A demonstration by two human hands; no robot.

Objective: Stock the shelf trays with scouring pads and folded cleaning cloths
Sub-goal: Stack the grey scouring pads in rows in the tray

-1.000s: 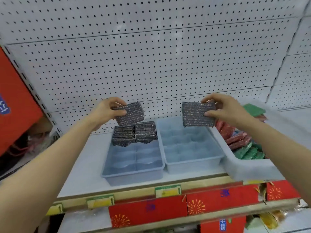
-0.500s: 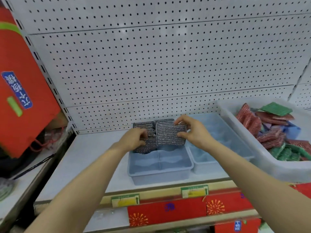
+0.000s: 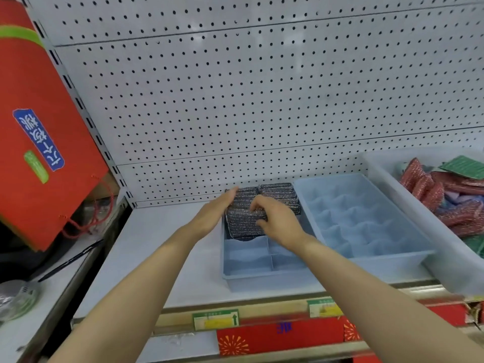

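A blue divided tray stands on the shelf with grey metallic scouring pads standing on edge in its back compartments. Another grey scouring pad stands in front of them on the tray's left side. My left hand lies flat with straight fingers against the left side of these pads. My right hand curls its fingers over the top right of the front pad and grips it. To the right, a second blue tray with several small compartments holds nothing.
A white bin at the right edge holds red and green scouring pads. A pegboard wall rises behind the shelf. A red bag leans at the left. Price labels run along the shelf's front edge.
Both hands brought their grey pads down from the air into the left tray. My left hand let go and now lies flat beside the pads. My right hand has lowered its pad.
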